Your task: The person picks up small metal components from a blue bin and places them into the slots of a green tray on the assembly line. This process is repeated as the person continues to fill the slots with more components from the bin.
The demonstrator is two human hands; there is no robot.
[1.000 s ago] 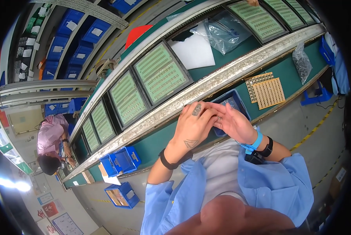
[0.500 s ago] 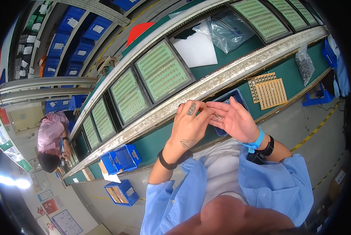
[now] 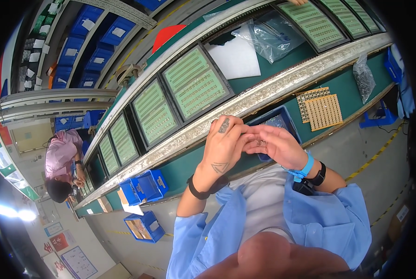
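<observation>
My left hand (image 3: pixel 222 143) is closed in a pinch, its fingertips meeting the fingers of my right hand; what it grips, if anything, is hidden. Cupped beside it, my right hand (image 3: pixel 282 148) has its thumb bent inward over a few small metal parts (image 3: pixel 262 143) in its fingers. Both hands are in front of a blue bin (image 3: pixel 289 122) of small parts on the green bench. Beyond the rail, a framed green circuit board panel (image 3: pixel 196 83) lies nearest my hands.
More framed panels (image 3: pixel 154 111) line the conveyor behind a worn metal rail (image 3: pixel 259 95). Tan perforated boards (image 3: pixel 325 112) and a bag of dark parts (image 3: pixel 365 79) lie rightward. Blue bins (image 3: pixel 145 187) stand left. A co-worker (image 3: pixel 61 158) works far left; another person's hand (image 3: pixel 299 2) shows at top.
My right hand's thumb has folded in and its palm has closed more around the parts. Another person's hand has appeared over a panel at the top right.
</observation>
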